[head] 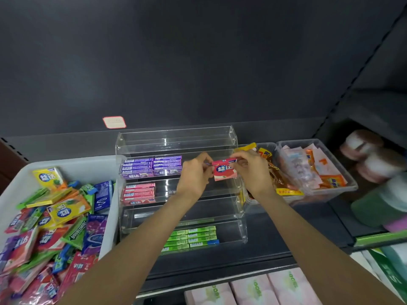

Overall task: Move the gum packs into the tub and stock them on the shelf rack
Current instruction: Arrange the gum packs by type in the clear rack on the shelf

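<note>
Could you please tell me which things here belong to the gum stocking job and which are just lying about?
Job: pink pack held by both hands, left and right; rack; tub of gum.
Lying about: snack bins; tissue packs; price tag.

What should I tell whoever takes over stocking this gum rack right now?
Left hand and right hand both pinch one pink gum pack, held in front of the clear tiered rack.

Done: purple packs fill the left of the second tier, pink packs sit on the tier below, green packs on the bottom tier.

Left: place the held pack, probably beside the pink row, then keep stocking from the white tub on the left, which holds many mixed packs. The top tier looks empty.
</note>
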Demonstrator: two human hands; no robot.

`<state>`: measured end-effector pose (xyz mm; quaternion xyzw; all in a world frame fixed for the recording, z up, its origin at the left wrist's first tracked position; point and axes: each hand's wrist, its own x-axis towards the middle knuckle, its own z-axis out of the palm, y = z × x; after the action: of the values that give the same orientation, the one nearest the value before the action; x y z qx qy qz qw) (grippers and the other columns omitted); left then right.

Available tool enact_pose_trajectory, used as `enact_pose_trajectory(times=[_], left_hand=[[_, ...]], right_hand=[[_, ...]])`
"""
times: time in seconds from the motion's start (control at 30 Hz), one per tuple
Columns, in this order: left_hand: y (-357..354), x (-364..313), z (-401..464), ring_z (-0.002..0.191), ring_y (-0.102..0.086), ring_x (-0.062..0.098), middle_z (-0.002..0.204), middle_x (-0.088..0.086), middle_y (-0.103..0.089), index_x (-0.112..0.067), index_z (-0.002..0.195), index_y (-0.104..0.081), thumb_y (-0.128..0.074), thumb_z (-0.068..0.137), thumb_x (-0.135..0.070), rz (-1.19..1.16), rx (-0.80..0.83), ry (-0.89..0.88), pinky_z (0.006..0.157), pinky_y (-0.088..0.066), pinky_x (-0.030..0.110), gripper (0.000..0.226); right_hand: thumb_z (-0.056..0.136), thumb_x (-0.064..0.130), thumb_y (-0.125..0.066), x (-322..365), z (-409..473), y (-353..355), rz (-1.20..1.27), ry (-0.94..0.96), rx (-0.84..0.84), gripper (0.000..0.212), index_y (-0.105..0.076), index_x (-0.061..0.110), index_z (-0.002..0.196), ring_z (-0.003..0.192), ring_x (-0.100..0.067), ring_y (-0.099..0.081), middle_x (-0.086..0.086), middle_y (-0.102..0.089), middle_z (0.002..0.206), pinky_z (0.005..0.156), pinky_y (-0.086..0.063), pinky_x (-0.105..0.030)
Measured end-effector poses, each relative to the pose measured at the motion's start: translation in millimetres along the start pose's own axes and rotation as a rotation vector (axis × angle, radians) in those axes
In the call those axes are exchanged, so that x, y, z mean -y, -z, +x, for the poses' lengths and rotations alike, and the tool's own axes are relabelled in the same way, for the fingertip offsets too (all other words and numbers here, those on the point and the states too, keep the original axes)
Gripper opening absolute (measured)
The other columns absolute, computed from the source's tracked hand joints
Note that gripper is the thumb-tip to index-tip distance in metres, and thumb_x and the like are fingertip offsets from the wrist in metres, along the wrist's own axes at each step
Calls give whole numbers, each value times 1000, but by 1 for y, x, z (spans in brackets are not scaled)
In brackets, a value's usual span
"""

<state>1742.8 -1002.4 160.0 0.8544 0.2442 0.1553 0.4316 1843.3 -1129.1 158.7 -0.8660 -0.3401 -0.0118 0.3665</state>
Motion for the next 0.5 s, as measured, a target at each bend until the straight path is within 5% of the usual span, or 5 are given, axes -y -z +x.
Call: enact_pose_trajectory(times=[0.17, 0.27, 0.5], left_hand=[[1, 1, 0, 79, -68, 18, 95, 13, -69, -7, 102, -59, -59, 90, -10, -8, -7, 20, 61, -59, 32, 12], [-7, 1, -1, 82, -68, 20, 101, 13, -67, -8, 105, -56, -58, 91, -13, 87, -7, 12, 59, -59, 29, 15], [-9, -5, 2, 99, -63, 22, 117, 10, -59, -9, 116, -56, -58, 92, -17, 316, -74, -103, 78, -57, 34, 25]], right_hand=[[85, 12, -66, -2, -2, 1, 15, 12, 23, 24, -66, 7, 109, 95, -16, -65, -8, -68, 106, 79, -53, -24], [86, 10, -65, -4, -3, -1, -29, 26, 1, 25, -66, 8, 110, 95, -16, -64, -9, -65, 111, 79, -50, -20], [89, 16, -62, -1, -6, -6, -149, -8, -64, 29, -63, 13, 118, 110, -19, -56, -7, -59, 119, 90, -51, -30]])
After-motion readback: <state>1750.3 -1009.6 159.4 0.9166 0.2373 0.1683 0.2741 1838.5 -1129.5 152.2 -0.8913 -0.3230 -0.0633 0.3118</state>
